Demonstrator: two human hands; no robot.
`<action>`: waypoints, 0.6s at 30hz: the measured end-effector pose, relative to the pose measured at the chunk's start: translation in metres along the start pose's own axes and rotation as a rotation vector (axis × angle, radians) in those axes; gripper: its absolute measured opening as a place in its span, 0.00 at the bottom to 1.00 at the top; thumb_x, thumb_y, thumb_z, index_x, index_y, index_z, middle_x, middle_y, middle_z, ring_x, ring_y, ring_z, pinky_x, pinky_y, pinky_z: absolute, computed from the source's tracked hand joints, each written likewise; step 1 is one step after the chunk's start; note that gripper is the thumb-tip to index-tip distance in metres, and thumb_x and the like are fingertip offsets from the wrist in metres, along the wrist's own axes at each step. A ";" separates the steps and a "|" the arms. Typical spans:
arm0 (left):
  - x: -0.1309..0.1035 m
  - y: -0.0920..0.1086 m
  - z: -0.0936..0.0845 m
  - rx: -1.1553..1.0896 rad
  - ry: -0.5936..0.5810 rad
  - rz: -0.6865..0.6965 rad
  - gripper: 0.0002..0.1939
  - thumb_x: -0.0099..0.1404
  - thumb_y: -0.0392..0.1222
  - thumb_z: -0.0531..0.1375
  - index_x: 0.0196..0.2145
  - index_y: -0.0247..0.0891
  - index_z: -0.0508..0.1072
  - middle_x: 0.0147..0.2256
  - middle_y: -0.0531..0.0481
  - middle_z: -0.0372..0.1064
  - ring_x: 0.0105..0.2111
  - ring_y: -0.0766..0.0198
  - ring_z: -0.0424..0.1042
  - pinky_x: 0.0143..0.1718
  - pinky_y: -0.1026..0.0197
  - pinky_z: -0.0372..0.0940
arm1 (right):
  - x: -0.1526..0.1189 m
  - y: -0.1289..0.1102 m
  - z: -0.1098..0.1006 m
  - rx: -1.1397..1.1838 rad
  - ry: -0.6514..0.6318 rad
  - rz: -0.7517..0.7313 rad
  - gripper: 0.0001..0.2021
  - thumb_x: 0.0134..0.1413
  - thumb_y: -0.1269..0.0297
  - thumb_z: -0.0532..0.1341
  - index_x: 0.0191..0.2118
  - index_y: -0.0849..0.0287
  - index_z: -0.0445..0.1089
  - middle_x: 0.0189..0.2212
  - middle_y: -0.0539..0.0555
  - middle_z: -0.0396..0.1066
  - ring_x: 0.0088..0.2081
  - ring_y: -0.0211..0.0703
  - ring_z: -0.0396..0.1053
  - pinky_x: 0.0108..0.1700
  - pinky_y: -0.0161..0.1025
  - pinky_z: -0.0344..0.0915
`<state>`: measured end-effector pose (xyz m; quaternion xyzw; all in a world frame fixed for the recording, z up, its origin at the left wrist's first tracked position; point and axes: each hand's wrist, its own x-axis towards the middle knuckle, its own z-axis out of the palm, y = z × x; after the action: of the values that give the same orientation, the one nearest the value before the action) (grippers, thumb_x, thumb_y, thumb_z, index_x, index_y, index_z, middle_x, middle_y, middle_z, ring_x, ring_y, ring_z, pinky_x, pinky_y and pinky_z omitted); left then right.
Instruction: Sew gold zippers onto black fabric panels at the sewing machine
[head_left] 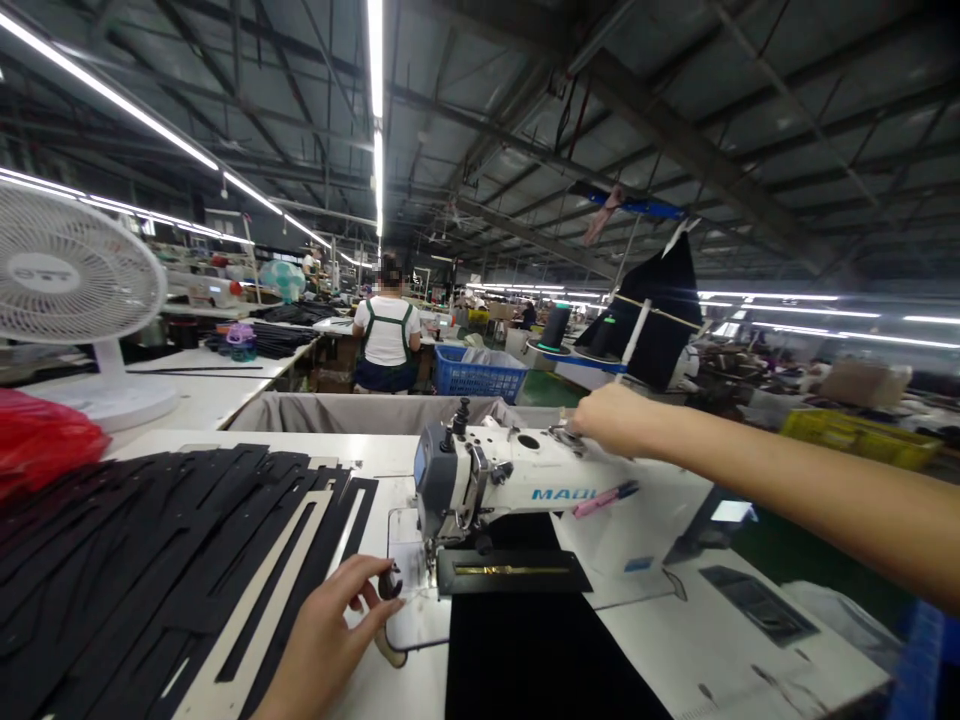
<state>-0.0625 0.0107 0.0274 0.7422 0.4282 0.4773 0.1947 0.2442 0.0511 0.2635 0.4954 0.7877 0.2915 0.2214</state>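
In the head view, the left hand [322,635] pinches a small dark round part [391,580] between thumb and fingers, over the desk [412,690] and near the needle end of the sewing machine [517,480]. The right hand [611,418] reaches to the top of the machine, fingers curled at a small metal fitting [566,433]; whether it grips anything, I cannot tell. A dark panel with a gold zipper [514,571] lies by the needle, across black fabric [532,650]. Dark cut pieces [127,560] are spread left of the machine.
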 end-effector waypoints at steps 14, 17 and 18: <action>-0.004 -0.009 0.000 -0.009 0.013 0.053 0.12 0.58 0.46 0.61 0.41 0.44 0.72 0.33 0.50 0.72 0.25 0.65 0.71 0.28 0.65 0.68 | 0.011 0.015 0.009 0.056 0.017 0.028 0.15 0.49 0.81 0.50 0.38 0.63 0.71 0.29 0.61 0.73 0.34 0.52 0.71 0.28 0.37 0.56; -0.002 -0.012 -0.001 -0.024 0.069 0.071 0.14 0.57 0.49 0.61 0.40 0.44 0.72 0.32 0.50 0.72 0.24 0.65 0.70 0.26 0.65 0.68 | 0.012 0.020 0.016 0.148 0.038 0.065 0.18 0.50 0.79 0.51 0.43 0.60 0.70 0.32 0.60 0.73 0.36 0.50 0.71 0.30 0.37 0.57; -0.001 -0.014 -0.001 -0.033 0.089 0.076 0.14 0.57 0.51 0.61 0.40 0.44 0.73 0.31 0.50 0.72 0.23 0.65 0.70 0.25 0.66 0.68 | 0.011 0.021 0.018 0.189 0.033 0.069 0.17 0.49 0.78 0.51 0.42 0.58 0.71 0.33 0.59 0.74 0.36 0.49 0.71 0.31 0.37 0.57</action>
<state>-0.0699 0.0173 0.0175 0.7328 0.4001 0.5237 0.1693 0.2647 0.0721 0.2639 0.5359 0.7978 0.2314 0.1506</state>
